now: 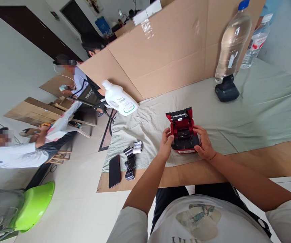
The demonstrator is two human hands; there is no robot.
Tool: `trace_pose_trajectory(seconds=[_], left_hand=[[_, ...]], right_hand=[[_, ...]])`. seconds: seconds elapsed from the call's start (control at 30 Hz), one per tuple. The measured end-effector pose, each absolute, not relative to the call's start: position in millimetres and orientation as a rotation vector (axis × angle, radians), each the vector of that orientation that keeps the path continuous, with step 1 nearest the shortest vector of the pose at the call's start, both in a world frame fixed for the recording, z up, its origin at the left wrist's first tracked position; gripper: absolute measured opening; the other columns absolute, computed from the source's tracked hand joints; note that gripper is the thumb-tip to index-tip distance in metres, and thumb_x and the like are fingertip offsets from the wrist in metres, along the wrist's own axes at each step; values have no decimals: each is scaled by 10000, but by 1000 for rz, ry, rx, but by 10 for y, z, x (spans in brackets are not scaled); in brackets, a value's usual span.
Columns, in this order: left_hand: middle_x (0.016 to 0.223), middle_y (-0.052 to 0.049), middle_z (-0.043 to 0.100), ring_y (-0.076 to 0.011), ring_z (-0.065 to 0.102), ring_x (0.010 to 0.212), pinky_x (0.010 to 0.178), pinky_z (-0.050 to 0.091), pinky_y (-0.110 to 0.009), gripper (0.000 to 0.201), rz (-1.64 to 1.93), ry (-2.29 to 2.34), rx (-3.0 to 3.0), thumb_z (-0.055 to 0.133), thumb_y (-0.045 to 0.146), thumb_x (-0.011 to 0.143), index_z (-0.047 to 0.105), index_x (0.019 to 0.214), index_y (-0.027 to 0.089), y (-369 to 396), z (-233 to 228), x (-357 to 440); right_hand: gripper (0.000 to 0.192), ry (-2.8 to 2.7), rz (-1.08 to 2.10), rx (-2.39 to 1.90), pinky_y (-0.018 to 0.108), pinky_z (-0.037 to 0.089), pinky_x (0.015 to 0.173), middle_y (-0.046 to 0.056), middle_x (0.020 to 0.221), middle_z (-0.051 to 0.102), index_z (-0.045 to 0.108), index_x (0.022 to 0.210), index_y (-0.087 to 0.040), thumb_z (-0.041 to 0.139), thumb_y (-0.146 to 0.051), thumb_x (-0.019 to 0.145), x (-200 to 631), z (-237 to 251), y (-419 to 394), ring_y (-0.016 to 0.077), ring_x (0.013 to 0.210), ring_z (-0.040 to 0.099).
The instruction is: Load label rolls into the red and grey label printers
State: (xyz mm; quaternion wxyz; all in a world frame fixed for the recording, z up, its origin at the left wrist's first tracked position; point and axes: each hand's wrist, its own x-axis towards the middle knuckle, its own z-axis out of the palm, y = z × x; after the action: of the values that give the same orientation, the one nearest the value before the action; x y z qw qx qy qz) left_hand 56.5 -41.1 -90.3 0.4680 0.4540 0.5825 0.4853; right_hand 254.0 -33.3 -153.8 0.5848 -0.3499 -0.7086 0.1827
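Note:
A small red and black thermal printer [184,135] stands on the cloth in front of me. Its lid is raised at the back, and the dark paper bay inside shows no roll. My left hand [166,143] is closed against the printer's left side with bent fingers. On the opposite side, my right hand [204,143] grips the right edge, thumb at the front corner. To the left lies a white paper roll [137,147], beside a crumpled black printed strip [130,163].
A black phone [114,171] lies by the table's left corner. A white jug [121,99] leans near the cardboard wall [165,47]. At the back right are a large water bottle [233,44], a smaller bottle [257,45] and a black device [226,90]. Other people sit at left.

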Motion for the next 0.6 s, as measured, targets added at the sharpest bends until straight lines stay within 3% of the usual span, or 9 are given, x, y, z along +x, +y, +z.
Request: trace_pose_trajectory(seconds=[0.17, 0.37, 0.5, 0.6], left_hand=[[1040, -68, 705, -254, 649, 1025, 1017, 467, -436, 202, 889, 1480, 1789, 627, 186, 780, 712, 957, 233, -54, -605, 620], [917, -98, 741, -364, 621, 1063, 1096, 307, -543, 268, 281, 1486, 2164, 659, 73, 647, 748, 849, 225, 275, -608, 904], [829, -102, 717, -386, 600, 1060, 1072, 299, -556, 249, 224, 1523, 2180, 665, 17, 582, 726, 731, 208, 327, -652, 957], [926, -107, 717, -383, 588, 1078, 1049, 340, -549, 326, 297, 1531, 2198, 675, 3, 569, 737, 815, 208, 287, -608, 930]], right_hand=[[662, -1547, 542, -844, 527, 503, 962, 171, 1410, 463, 460, 1359, -229, 348, -710, 919, 2572, -1591, -273, 335, 1283, 492], [586, -1505, 579, -897, 475, 547, 853, 151, 1356, 497, 502, 1301, -242, 352, -674, 935, 2592, -1630, -233, 305, 1210, 529], [536, -1497, 584, -944, 465, 552, 846, 143, 1334, 505, 516, 1258, -251, 339, -651, 949, 2596, -1650, -222, 292, 1203, 535], [502, -1481, 588, -961, 457, 553, 838, 136, 1328, 505, 515, 1248, -257, 341, -628, 958, 2604, -1681, -208, 283, 1180, 551]])
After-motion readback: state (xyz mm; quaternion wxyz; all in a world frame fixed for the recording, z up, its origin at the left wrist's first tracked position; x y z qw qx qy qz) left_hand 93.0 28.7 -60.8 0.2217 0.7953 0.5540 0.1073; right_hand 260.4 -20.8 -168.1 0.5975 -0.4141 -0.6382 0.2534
